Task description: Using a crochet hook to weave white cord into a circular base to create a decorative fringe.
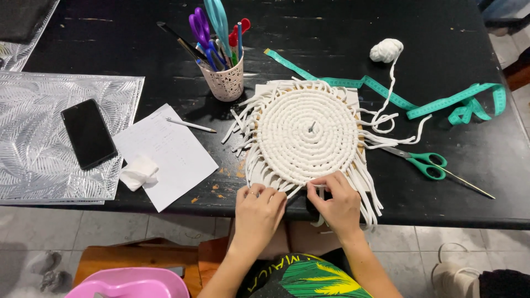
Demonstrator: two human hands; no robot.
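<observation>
Round white cord mat (307, 135) lies flat mid-frame, no long axis, fringe radiating outward. Left hand (258, 208) and right hand (335, 201) pinch cords at its lower edge; fingertips partly hidden underneath.

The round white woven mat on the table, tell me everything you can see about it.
The round white woven mat is a flat spiral of thick white cord, lying on a pale board on the black table. Loose cord ends fringe its rim, longest at the lower right. A small pin or needle stands at its centre. Both hands work its near edge: the left hand and the right hand pinch cords there. A strand runs to a white cord ball.
</observation>
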